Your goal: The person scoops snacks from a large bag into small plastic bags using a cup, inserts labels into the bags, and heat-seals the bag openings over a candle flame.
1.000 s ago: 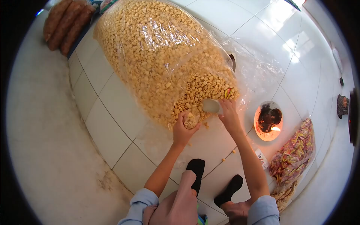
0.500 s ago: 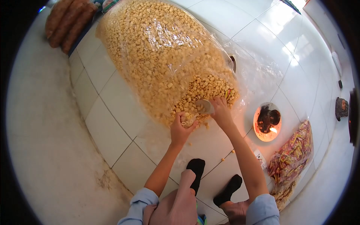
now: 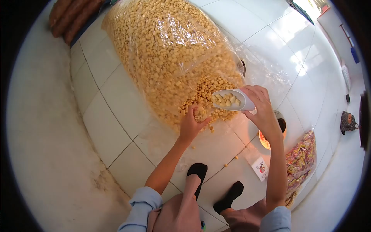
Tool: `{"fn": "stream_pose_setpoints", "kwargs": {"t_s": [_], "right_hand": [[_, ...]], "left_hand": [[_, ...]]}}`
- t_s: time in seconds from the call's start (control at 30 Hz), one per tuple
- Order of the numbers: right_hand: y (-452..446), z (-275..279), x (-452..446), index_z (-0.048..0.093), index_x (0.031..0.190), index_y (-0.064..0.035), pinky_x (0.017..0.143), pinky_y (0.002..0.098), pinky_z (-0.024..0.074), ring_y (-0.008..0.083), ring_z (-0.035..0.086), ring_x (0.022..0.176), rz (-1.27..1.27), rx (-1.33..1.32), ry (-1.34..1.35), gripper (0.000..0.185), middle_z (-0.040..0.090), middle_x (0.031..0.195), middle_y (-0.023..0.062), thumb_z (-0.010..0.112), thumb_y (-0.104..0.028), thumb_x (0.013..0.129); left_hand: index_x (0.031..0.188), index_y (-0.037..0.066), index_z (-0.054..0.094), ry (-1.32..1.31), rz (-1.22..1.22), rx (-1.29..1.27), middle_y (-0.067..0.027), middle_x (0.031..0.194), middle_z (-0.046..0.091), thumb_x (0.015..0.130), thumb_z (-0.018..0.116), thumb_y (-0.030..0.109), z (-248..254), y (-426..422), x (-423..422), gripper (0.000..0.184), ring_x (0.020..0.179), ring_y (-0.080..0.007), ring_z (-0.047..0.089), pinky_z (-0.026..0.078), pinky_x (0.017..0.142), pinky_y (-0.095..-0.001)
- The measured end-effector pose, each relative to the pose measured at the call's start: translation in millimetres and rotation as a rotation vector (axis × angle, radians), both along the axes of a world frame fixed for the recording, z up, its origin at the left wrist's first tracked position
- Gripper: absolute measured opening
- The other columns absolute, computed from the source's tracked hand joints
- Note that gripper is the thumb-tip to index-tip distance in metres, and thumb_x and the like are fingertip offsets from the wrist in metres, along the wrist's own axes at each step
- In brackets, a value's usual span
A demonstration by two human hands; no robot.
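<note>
A big clear plastic bag (image 3: 166, 50) full of small yellow ring-shaped snacks lies on the tiled floor, its open end towards me. My right hand (image 3: 261, 106) grips a white scoop (image 3: 247, 101) holding several snack pieces, above the bag's opening. At the near edge of the bag, my left hand (image 3: 190, 125) is closed around a small clear bag (image 3: 201, 113) with snacks inside. The scoop's tip is close to this small bag.
Right of my right arm are a plate (image 3: 264, 142) with a glowing flame, partly hidden, and a bag of red and yellow packets (image 3: 301, 158). A printed card (image 3: 260, 169) lies near my feet. Long brown bags (image 3: 73, 19) sit at the upper left.
The scoop has risen out of the snack pile and moved right with my right hand, now showing pieces inside. My left hand still holds the small bag near the same place.
</note>
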State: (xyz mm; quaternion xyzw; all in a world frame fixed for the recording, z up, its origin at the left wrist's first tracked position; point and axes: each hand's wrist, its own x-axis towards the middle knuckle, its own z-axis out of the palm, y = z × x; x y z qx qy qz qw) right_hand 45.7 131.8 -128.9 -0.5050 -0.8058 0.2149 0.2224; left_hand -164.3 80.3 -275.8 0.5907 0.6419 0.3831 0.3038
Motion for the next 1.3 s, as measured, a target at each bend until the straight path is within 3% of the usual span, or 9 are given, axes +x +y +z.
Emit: {"fn": "stream_pose_setpoints", "kwargs": {"t_s": [0.27,0.5,0.57,0.7,0.8,0.9,0.97,1.07,1.3], "right_hand": [[-7.2,38.5,-24.9,0.050,0.112,-0.0041,0.083,0.0304,0.0465,0.0234,0.040,0.111,0.146,0.250,-0.357,0.049,0.047,0.111,0.0035,0.052,0.005,0.064],[2.1,31.0,-24.1,0.050,0.110,-0.0037,0.082,0.0321,0.0471,0.0243,0.041,0.109,0.084,0.287,-0.279,0.045,0.047,0.110,0.0045,0.051,0.005,0.066],[9.0,-2.2,-15.5,0.049,0.110,-0.0038,0.085,0.0338,0.0448,0.0265,0.041,0.109,-0.108,0.183,-0.204,0.047,0.047,0.110,0.0063,0.056,0.005,0.065],[7.5,-122.6,-0.6,0.048,0.112,-0.0045,0.094,0.0390,0.0360,0.0306,0.037,0.112,-0.084,-0.060,-0.077,0.052,0.045,0.114,0.0099,0.063,0.002,0.062],[-8.4,-154.0,-16.3,0.047,0.115,-0.0068,0.096,0.0387,0.0336,0.0307,0.036,0.114,-0.135,-0.126,0.060,0.052,0.042,0.119,0.0095,0.065,-0.004,0.066],[-9.6,-118.9,-33.7,0.050,0.114,-0.0109,0.097,0.0378,0.0317,0.0300,0.034,0.115,-0.102,0.062,0.119,0.046,0.040,0.123,0.0086,0.065,-0.009,0.070],[-5.3,-90.1,-38.8,0.052,0.110,-0.0120,0.096,0.0376,0.0316,0.0295,0.035,0.115,0.004,0.021,0.159,0.041,0.040,0.123,0.0084,0.065,-0.011,0.071],[2.4,-77.7,-37.1,0.056,0.100,-0.0118,0.095,0.0379,0.0325,0.0289,0.036,0.115,0.158,-0.055,0.216,0.028,0.040,0.123,0.0075,0.064,-0.013,0.072],[10.1,-47.1,-27.8,0.055,0.074,-0.0050,0.090,0.0367,0.0364,0.0247,0.041,0.110,0.250,0.007,0.006,0.009,0.046,0.118,0.0034,0.058,-0.013,0.077]], "left_hand": [[0.103,0.004,0.040,-0.005,-0.055,0.025,-0.0119,0.081,0.058,0.062,0.077,0.032,5.3,13.4,6.9,0.062,0.071,-0.0222,0.060,0.048,0.063,-0.0302],[0.106,0.003,0.038,-0.249,-0.115,-0.067,-0.0107,0.091,0.055,0.066,0.076,0.030,8.4,14.0,-0.7,0.062,0.081,-0.0166,0.058,0.047,0.070,-0.0274],[0.111,0.003,0.035,-0.330,-0.192,-0.109,-0.0100,0.099,0.052,0.072,0.071,0.028,1.9,12.6,-5.9,0.059,0.089,-0.0137,0.054,0.044,0.076,-0.0258],[0.115,0.004,0.032,-0.415,-0.234,-0.074,-0.0089,0.102,0.050,0.077,0.065,0.025,1.3,9.4,-8.2,0.054,0.092,-0.0126,0.052,0.042,0.078,-0.0239],[0.115,0.003,0.033,-0.467,-0.217,-0.105,-0.0039,0.090,0.048,0.081,0.060,0.022,6.8,6.9,-10.1,0.048,0.078,-0.0098,0.048,0.039,0.069,-0.0206],[0.115,0.002,0.036,-0.464,-0.205,-0.205,-0.0042,0.088,0.052,0.081,0.061,0.026,9.6,9.0,-16.1,0.048,0.069,-0.0075,0.049,0.041,0.063,-0.0198],[0.112,0.002,0.040,-0.336,-0.254,-0.327,0.0004,0.077,0.047,0.080,0.063,0.026,4.9,11.4,-20.3,0.047,0.060,-0.0045,0.041,0.035,0.053,-0.0183],[0.109,0.003,0.043,-0.436,-0.257,-0.247,0.0033,0.069,0.040,0.078,0.066,0.026,-8.8,9.0,-16.9,0.044,0.056,-0.0036,0.032,0.028,0.048,-0.0198],[0.108,0.004,0.044,-0.609,-0.326,-0.179,0.0047,0.069,0.039,0.077,0.067,0.024,-18.1,9.4,-9.1,0.043,0.056,-0.0032,0.032,0.029,0.048,-0.0197]]}}
